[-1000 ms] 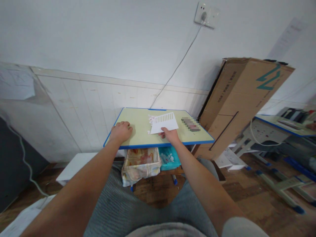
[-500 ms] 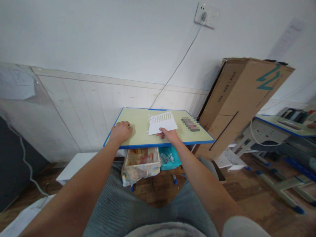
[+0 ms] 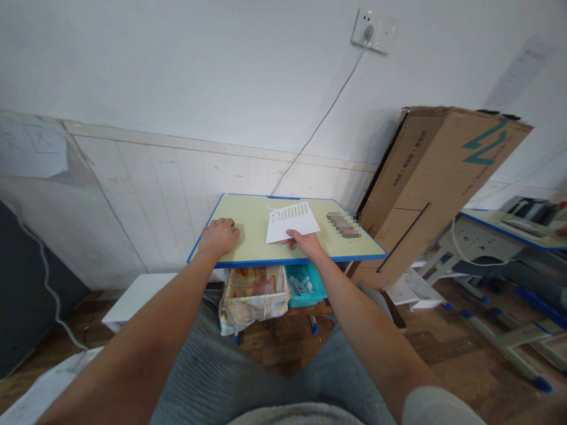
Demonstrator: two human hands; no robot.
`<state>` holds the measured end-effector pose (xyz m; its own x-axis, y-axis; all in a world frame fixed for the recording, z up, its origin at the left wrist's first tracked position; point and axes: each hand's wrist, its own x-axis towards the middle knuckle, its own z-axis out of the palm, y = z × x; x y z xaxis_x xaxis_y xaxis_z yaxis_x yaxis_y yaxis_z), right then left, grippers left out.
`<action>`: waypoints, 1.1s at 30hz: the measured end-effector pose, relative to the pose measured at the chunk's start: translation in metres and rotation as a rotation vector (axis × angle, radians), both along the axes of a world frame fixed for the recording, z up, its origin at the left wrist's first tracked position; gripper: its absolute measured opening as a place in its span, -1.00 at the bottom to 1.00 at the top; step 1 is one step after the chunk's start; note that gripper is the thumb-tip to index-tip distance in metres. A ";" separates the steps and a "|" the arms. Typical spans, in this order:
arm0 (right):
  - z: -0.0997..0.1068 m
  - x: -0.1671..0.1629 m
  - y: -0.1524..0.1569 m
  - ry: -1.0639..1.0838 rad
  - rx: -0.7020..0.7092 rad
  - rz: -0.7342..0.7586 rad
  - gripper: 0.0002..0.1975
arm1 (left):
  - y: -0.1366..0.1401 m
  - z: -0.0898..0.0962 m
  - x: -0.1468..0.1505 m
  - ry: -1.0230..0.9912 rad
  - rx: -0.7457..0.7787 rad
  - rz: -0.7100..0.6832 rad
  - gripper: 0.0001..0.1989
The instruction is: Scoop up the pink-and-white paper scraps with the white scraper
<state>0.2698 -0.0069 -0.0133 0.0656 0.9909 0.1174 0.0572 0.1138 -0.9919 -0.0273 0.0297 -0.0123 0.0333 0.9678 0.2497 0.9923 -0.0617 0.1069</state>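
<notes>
My right hand (image 3: 303, 242) holds a white card (image 3: 287, 230) by its near edge, thumb on top and fingers underneath. A row of short beige-green bars runs along the card's far side, with faint small marks at its left. The card is over the middle of a small pale yellow-green table (image 3: 248, 206) with a blue rim. At the table's left side rests my left hand (image 3: 219, 237), fingers curled in, with no object visible in it. To the right of the card lies a pixelated flat object (image 3: 343, 225), its kind obscured.
Under the tabletop are a cloth-lined basket (image 3: 254, 304) and a teal bin (image 3: 305, 289) with white scraps. A tall cardboard box (image 3: 425, 177) leans at the right. A cable (image 3: 325, 112) runs from the wall socket (image 3: 374, 32) down behind the table. A white stool-like block (image 3: 137, 298) stands left.
The view has shifted slightly. Small white bits at the card's left edge stick out less now. Both hands keep almost the same place and grip.
</notes>
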 end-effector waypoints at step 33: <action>-0.008 0.002 0.003 -0.042 0.005 0.151 -0.86 | -0.003 0.003 0.002 -0.001 0.002 0.005 -0.42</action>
